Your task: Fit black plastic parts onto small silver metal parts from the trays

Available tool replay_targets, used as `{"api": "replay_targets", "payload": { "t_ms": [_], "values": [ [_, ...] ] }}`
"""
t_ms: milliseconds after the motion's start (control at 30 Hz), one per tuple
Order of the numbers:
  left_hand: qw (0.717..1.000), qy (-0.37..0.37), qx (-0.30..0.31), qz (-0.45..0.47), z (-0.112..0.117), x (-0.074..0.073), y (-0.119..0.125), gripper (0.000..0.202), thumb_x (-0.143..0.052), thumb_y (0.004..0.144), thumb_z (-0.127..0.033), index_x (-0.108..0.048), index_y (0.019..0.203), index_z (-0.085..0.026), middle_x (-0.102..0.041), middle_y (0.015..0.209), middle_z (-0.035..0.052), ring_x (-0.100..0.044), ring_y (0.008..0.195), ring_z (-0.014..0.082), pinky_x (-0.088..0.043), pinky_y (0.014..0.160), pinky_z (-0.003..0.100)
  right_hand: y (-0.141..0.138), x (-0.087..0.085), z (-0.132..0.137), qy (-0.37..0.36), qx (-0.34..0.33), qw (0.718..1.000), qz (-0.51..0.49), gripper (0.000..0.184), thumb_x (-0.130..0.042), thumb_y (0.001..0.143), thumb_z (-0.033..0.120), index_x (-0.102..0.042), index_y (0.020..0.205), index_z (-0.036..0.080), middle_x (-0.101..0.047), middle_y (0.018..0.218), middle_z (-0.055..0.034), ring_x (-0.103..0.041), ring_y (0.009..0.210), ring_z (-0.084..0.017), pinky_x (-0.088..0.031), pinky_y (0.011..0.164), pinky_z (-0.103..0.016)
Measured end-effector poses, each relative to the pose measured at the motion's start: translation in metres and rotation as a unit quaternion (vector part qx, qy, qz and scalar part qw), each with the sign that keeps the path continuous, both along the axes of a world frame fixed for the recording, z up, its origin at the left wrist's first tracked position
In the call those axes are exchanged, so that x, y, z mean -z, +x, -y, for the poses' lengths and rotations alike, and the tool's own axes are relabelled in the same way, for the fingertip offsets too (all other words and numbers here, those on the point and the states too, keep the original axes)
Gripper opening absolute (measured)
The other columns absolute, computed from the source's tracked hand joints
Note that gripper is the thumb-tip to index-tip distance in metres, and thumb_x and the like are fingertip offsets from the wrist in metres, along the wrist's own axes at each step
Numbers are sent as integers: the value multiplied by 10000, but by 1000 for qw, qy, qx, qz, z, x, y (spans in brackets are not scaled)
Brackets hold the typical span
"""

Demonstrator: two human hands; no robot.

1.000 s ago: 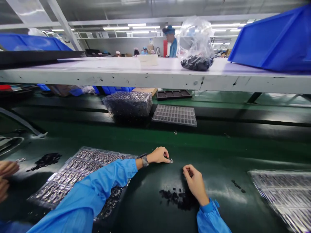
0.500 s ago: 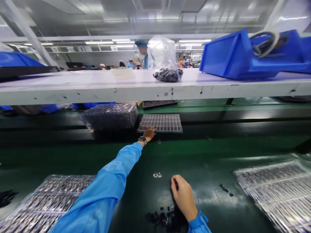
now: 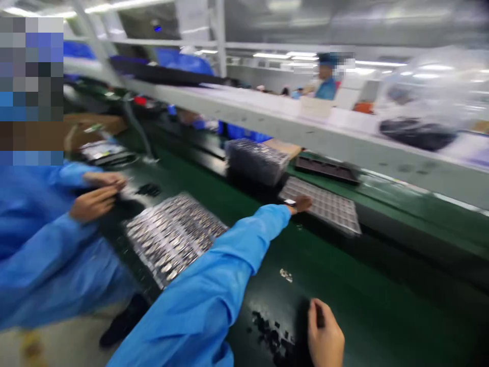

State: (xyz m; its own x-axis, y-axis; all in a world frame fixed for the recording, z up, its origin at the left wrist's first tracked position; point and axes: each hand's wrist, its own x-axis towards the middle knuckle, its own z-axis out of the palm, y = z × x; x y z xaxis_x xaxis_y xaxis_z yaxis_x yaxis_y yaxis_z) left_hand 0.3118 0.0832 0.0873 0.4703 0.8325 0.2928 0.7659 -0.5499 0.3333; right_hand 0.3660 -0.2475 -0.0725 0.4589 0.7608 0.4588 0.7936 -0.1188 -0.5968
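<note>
My left hand (image 3: 303,203) reaches out to the near left part of a clear plastic compartment tray (image 3: 336,211). Its fingers look stretched out over the tray's edge, though blurred; I cannot make out a grip. Low in the view is my right hand (image 3: 326,334), curled with thumb and fingertips together; whatever it may hold is hidden. Small black pieces (image 3: 273,331) lie scattered on the green work surface (image 3: 367,295) to its left. A few tiny shiny metal parts (image 3: 286,276) lie above them.
A tray filled with small parts (image 3: 175,234) lies at left, beside a co-worker's hands (image 3: 95,196). Stacked trays (image 3: 257,160) and a dark tray (image 3: 326,170) sit under the white shelf (image 3: 263,114). A bag of black parts (image 3: 416,132) stands on the shelf.
My view has swung left and tilted, bringing the co-worker into sight and the right-hand filled tray out of it. My left hand stays at the clear tray; my right hand stays curled.
</note>
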Motion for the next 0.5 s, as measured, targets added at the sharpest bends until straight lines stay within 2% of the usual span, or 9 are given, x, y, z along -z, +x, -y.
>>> {"api": "replay_targets", "payload": {
  "t_ms": [67,100,167,233,300,400,433,500],
  "values": [
    [991,24,92,-92,-17,7,8,326,-649,982,-351,-649,1264,-188,-629,1312,126,-646,1114,247,-579,924,424,12,3,-6,-46,-7,999,-1,552,-472,959,672,-725,978,182,-787,888,-142,-753,701,-269,-567,648,-321],
    [979,51,140,-138,-24,11,13,296,-625,996,-297,-652,1259,-165,-627,1320,151,-645,1136,239,-565,956,410,15,4,-8,-68,-10,998,-4,547,-486,948,673,-727,989,183,-788,883,-138,-753,695,-269,-568,640,-321],
    [946,102,220,-214,-31,21,24,301,-485,1015,-136,-671,1246,-82,-595,1359,262,-634,1196,269,-538,989,417,18,3,-9,-93,-4,996,-11,526,-515,924,668,-732,992,193,-786,854,-124,-749,676,-271,-569,623,-325],
    [908,153,272,-279,-30,29,33,465,-309,973,-14,-694,1234,-40,-543,1392,358,-624,1245,291,-520,988,410,17,2,-7,-102,13,995,-17,490,-541,899,663,-738,973,220,-779,815,-105,-741,650,-280,-568,595,-341],
    [872,200,300,-331,-28,33,39,574,-240,922,16,-723,1220,-73,-537,1405,371,-633,1246,284,-517,981,399,15,0,-7,-100,29,994,-24,438,-559,881,653,-736,947,257,-770,787,-88,-734,635,-293,-567,578,-362],
    [833,255,313,-377,-28,34,40,597,-238,903,-13,-777,1115,-156,-565,1403,340,-633,1252,258,-523,971,361,11,-1,-8,-91,36,994,-39,377,-573,868,639,-721,918,296,-758,761,-71,-731,635,-302,-576,579,-379],
    [831,261,309,-382,-29,33,40,592,-236,907,-30,-792,1048,-172,-571,1401,334,-625,1264,257,-527,962,358,10,-2,-8,-88,36,995,-43,370,-576,864,639,-717,911,300,-753,751,-69,-726,627,-299,-578,574,-377],
    [846,241,288,-378,-31,29,38,570,-247,914,-58,-802,905,-187,-588,1385,321,-593,1309,264,-527,962,369,7,-1,-10,-82,37,995,-47,369,-574,866,641,-711,908,301,-738,730,-64,-710,605,-287,-574,559,-367]
  ]
}}
